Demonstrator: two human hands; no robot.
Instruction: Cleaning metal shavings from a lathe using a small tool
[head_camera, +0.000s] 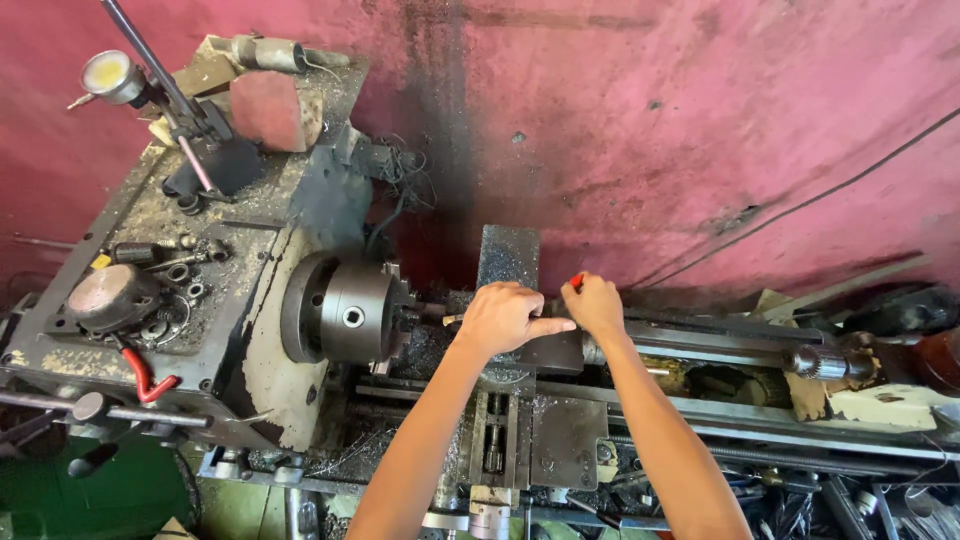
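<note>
At frame centre, the left hand (505, 317) lies curled, forefinger extended, over the dark steel tool post (545, 350) beside the grey round metal lathe chuck (355, 312). The right hand (595, 305) pinches a small red-handled tool (577, 282), apparently adjusting the post; steady pressure seems needed.

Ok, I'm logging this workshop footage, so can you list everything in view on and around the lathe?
Grey metal lathe chuck: one, steel grey, left of centre on the headstock.
Round dial gauge: one, pale face, top left on a stand.
Red curved hook-shaped piece: one, red, front of the headstock.
Round rusty brown cap: one, left on the headstock top.
Dark metal carriage: one, grey, below the hands.
Splined metal shaft: one, grey, right.
Pink stained wall: one, behind.
Small red-handled item: one, at the right hand's fingers.
Left hand: resting on the tool post area, index extended.
Right hand: gripping the red-handled item.
</note>
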